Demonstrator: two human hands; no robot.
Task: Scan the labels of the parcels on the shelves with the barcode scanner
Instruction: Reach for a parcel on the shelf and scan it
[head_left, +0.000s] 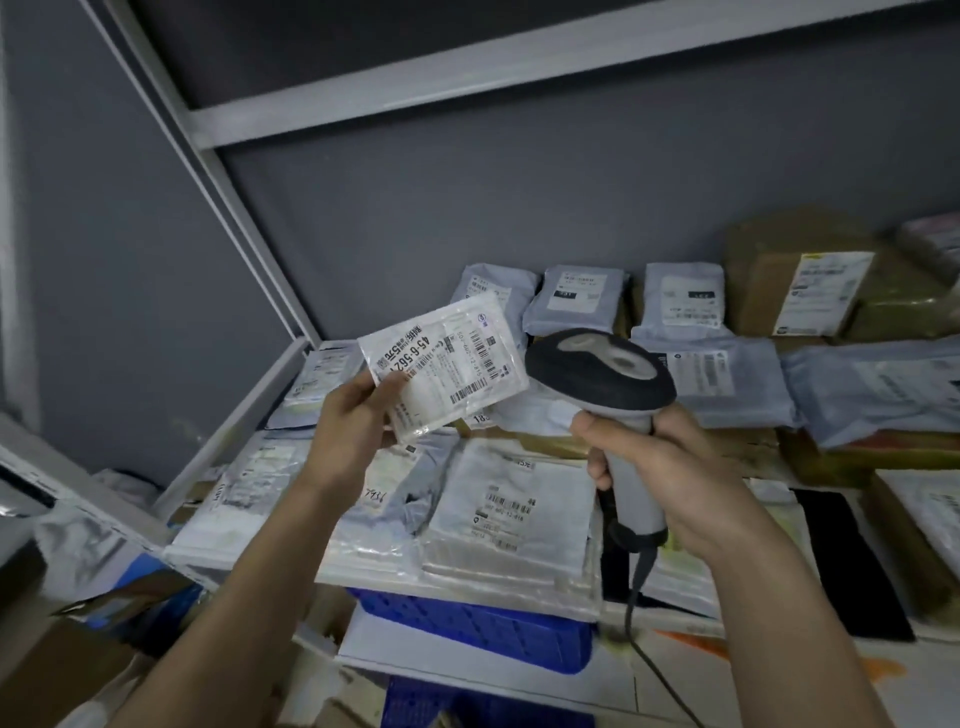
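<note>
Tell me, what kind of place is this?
Probably a parcel depot or courier pickup room: metal shelving piled with labelled mailer bags and cardboard boxes, and a person holding a small parcel beside a barcode scanner.

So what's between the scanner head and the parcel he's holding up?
Nothing: in the head view the scanner sits just right of the held parcel, only a narrow gap.

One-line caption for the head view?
Left hand holds a labelled parcel beside the barcode scanner gripped by the right hand.
</note>
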